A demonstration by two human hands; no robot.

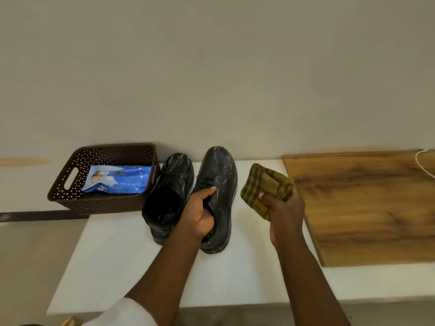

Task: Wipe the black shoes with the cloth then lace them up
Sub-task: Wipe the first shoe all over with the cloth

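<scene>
One white tabletop (235,278) carries one wood-grain board (367,208), one brown perforated plastic basket (70,180) and two glossy black leather shoes, streaked whitish, standing side by side at its middle. The left hand (200,215) grips the right shoe (219,180); the left shoe (169,194) touches it. One blue packet (122,180), lettering unreadable, lies in the basket. The right hand (284,208) holds one folded olive checked cloth (263,187).
</scene>
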